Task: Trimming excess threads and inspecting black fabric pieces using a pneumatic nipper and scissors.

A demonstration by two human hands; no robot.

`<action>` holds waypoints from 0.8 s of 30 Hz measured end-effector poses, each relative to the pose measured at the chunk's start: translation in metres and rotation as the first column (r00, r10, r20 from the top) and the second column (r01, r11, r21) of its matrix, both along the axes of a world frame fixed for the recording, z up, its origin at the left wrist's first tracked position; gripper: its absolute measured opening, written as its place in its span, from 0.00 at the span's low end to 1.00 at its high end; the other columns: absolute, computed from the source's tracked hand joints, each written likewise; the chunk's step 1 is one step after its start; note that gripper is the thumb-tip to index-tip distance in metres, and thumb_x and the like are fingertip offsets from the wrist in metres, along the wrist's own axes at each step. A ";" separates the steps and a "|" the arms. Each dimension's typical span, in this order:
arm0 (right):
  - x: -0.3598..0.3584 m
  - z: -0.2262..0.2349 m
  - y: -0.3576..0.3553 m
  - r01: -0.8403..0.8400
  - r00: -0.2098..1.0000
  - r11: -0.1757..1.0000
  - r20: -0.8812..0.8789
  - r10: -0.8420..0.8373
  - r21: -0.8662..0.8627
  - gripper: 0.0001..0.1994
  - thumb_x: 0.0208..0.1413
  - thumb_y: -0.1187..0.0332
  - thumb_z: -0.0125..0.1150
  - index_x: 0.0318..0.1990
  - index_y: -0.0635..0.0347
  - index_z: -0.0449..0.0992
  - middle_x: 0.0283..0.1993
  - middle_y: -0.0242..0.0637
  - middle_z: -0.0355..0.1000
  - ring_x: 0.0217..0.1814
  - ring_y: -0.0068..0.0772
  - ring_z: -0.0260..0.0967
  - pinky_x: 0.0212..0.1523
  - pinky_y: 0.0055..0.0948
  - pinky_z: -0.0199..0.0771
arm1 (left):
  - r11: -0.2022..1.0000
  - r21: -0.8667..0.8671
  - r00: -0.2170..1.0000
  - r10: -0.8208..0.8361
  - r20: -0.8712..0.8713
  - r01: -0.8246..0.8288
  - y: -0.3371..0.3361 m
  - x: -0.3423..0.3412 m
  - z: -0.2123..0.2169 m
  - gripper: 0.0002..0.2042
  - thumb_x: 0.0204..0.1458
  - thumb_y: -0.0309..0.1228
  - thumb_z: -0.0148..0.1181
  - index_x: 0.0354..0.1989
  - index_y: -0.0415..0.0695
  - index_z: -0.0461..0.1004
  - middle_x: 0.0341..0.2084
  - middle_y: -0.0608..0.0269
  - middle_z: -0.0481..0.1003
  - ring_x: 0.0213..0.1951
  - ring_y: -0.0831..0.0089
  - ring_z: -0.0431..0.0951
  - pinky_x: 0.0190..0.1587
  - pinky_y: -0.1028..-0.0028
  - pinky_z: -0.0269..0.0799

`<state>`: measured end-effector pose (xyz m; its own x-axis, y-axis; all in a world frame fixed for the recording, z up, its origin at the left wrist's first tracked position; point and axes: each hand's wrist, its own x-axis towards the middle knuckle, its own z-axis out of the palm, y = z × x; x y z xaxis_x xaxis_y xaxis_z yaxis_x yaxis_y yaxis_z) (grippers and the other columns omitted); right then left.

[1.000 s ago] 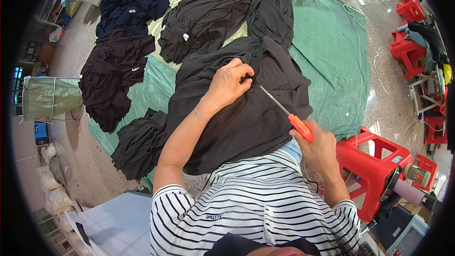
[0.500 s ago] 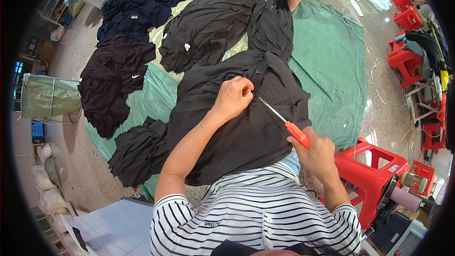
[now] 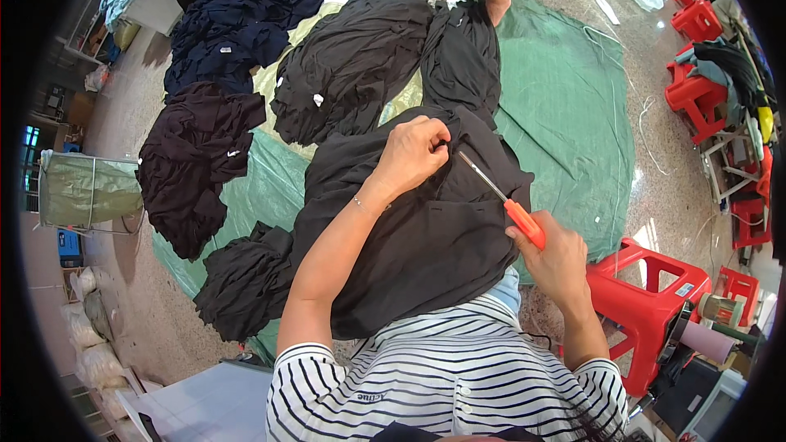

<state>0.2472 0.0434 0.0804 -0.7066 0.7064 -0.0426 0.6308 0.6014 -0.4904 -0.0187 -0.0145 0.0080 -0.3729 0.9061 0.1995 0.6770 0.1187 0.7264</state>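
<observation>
The soft black cotton garment [image 3: 426, 237] sagged limply on our lap; left hand [image 3: 413, 151] pinched its seam, right hand [image 3: 557, 262] gripped orange-handled snips [image 3: 508, 205].

Single head-worn fisheye view, looking steeply down and forward from close above the wearer's striped shirt [image 3: 442, 385]; green tarp [image 3: 565, 106] on the floor curves toward the rim.

A black garment [image 3: 426, 237] drapes the lap; orange-handled snips [image 3: 506, 203] point at it.
</observation>
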 end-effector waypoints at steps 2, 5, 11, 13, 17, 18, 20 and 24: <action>-0.002 -0.001 0.002 -0.012 1.000 1.000 0.007 0.012 -0.008 0.18 0.54 0.53 0.65 0.31 0.60 0.71 0.24 0.44 0.74 0.22 0.53 0.72 0.23 0.44 0.68 | 0.999 0.009 0.993 0.034 0.112 -0.036 -0.001 0.002 0.002 0.09 0.42 0.21 0.64 0.33 0.35 0.76 0.26 0.59 0.77 0.27 0.73 0.79 0.33 0.76 0.75; -0.007 -0.005 0.001 -0.038 0.999 0.999 0.018 0.038 0.020 0.19 0.54 0.52 0.65 0.30 0.60 0.70 0.22 0.44 0.73 0.22 0.53 0.72 0.22 0.45 0.67 | 0.997 0.040 0.992 0.063 0.105 -0.068 -0.004 0.002 0.000 0.08 0.42 0.21 0.65 0.33 0.35 0.76 0.25 0.60 0.78 0.27 0.76 0.79 0.34 0.78 0.75; -0.008 -0.004 0.000 -0.033 0.999 0.999 0.013 0.033 0.019 0.20 0.54 0.52 0.65 0.27 0.61 0.69 0.19 0.44 0.71 0.20 0.53 0.71 0.21 0.45 0.66 | 0.994 0.015 0.969 0.103 0.225 -0.109 -0.006 0.000 -0.004 0.08 0.43 0.21 0.65 0.32 0.36 0.76 0.23 0.64 0.78 0.26 0.82 0.77 0.34 0.80 0.74; -0.008 -0.005 0.000 -0.039 0.999 0.999 0.015 0.039 0.018 0.20 0.54 0.52 0.65 0.27 0.61 0.69 0.19 0.45 0.71 0.20 0.53 0.71 0.21 0.45 0.66 | 0.994 0.016 0.966 0.105 0.238 -0.112 -0.006 0.001 -0.004 0.08 0.43 0.21 0.65 0.32 0.36 0.76 0.23 0.64 0.78 0.26 0.82 0.77 0.34 0.80 0.74; -0.009 -0.009 0.000 -0.024 1.000 1.000 0.018 0.024 0.003 0.20 0.53 0.52 0.65 0.27 0.60 0.69 0.20 0.45 0.71 0.20 0.53 0.71 0.21 0.45 0.66 | 0.988 0.046 0.960 0.130 0.250 -0.146 -0.007 0.005 -0.005 0.06 0.43 0.21 0.65 0.31 0.37 0.77 0.22 0.65 0.78 0.26 0.83 0.77 0.33 0.81 0.73; -0.009 -0.009 0.000 -0.023 1.000 1.000 0.017 0.023 0.002 0.20 0.53 0.52 0.65 0.27 0.60 0.69 0.20 0.45 0.71 0.20 0.53 0.71 0.21 0.45 0.66 | 0.988 0.046 0.960 0.129 0.248 -0.144 -0.007 0.005 -0.006 0.06 0.43 0.21 0.65 0.31 0.37 0.77 0.22 0.65 0.78 0.26 0.83 0.77 0.33 0.81 0.73; -0.006 -0.011 0.000 0.022 0.997 0.999 -0.072 -0.019 0.036 0.18 0.53 0.52 0.66 0.31 0.60 0.72 0.22 0.46 0.72 0.23 0.53 0.72 0.23 0.44 0.67 | 0.986 0.072 0.944 0.123 0.305 -0.152 -0.006 0.005 -0.010 0.09 0.44 0.23 0.65 0.35 0.39 0.76 0.23 0.65 0.78 0.26 0.80 0.77 0.34 0.78 0.73; 0.012 -0.017 0.009 0.256 0.930 0.963 -0.249 -0.270 -0.087 0.16 0.54 0.57 0.67 0.41 0.61 0.76 0.23 0.49 0.72 0.25 0.55 0.72 0.26 0.40 0.69 | 0.960 0.076 0.959 0.276 -0.063 -0.271 0.005 0.013 0.008 0.28 0.44 0.42 0.69 0.52 0.44 0.69 0.38 0.58 0.76 0.41 0.59 0.74 0.45 0.61 0.70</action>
<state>0.2587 0.0520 0.0629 -0.4871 0.8702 0.0734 0.6116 0.3999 -0.6826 -0.0052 -0.0092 0.0160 -0.5869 0.7558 0.2904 0.6760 0.2601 0.6895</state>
